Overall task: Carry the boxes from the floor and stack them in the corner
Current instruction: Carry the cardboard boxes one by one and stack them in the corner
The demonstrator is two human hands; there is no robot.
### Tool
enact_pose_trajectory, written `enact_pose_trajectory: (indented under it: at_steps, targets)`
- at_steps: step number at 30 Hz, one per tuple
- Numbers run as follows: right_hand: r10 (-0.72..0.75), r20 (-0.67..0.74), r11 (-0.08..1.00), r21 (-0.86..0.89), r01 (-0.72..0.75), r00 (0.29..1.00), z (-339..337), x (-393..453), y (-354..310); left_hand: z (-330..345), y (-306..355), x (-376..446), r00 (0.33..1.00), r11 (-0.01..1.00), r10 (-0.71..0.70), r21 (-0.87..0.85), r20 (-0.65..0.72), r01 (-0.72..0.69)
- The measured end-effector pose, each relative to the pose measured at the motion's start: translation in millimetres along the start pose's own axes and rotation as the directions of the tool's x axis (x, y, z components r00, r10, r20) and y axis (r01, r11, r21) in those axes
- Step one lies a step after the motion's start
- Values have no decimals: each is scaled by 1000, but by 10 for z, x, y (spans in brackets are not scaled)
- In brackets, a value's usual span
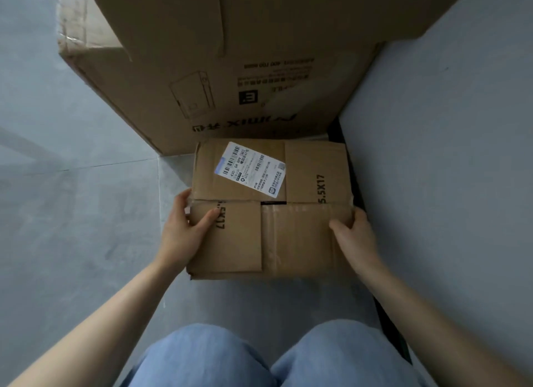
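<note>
A small brown cardboard box [300, 236] with a white shipping label [250, 168] on its top sits low in front of me, beside the wall. My left hand [184, 228] grips its left edge, thumb on top. On the right edge, my right hand [356, 236] holds the box the same way. The box's far side touches a much larger cardboard box [230, 55] with black print that stands behind it. Whether the small box rests on the floor or hangs just above it, I cannot tell.
A pale wall [447, 156] with a dark skirting strip [386, 308] runs along the right. Grey tiled floor [72, 199] spreads to the left. My knees in blue jeans [274, 358] fill the bottom of the view.
</note>
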State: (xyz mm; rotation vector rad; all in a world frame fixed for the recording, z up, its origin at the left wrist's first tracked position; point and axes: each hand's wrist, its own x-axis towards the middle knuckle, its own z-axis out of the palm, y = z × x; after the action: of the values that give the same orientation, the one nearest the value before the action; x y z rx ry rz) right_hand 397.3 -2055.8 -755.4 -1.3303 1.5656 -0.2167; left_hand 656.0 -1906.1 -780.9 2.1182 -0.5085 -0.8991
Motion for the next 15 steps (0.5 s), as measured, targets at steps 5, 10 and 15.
enact_pose_trajectory:
  at_steps: [5,10,15]
  targets:
    - [95,34,995,15,-96,995,-89,18,106,-9,-50,27,957,962,-237,-98,165,255]
    - [559,241,728,316,-608,794,-229,-111,322,60,-93,-9,860,892,-405,-74,310,447]
    - [456,402,357,735,-577,794,-308,-87,444,103,-32,122,796,862,-427,-73,430,502]
